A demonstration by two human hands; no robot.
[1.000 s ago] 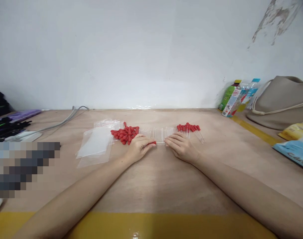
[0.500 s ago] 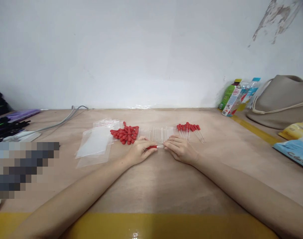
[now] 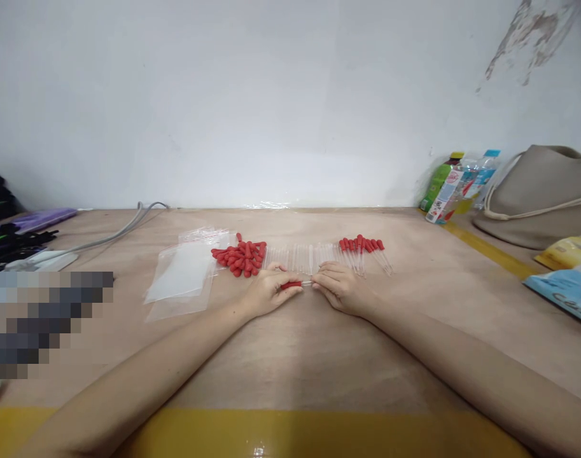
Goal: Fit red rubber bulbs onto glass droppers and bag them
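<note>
A wide wood-toned table stretches before me to a pale wall. Across its middle, a row of clear tubes lies side by side just beyond my hands, apparently spread so that single ones are easy to pick. Translucent bags lie flat at the left, seemingly kept out of the working space. Between bags and row sits a heap of red bulbs, handy to my left side; at the row's right end, tubes with red tops fan out, apparently grouped apart from the bare ones.

My left hand is nearly closed, thumb and fingers pinching one red bulb sideways. My right hand, fingers bunched, grips a thin tube in line with it, perhaps to keep both straight. I cannot tell whether they are fully joined.
</note>
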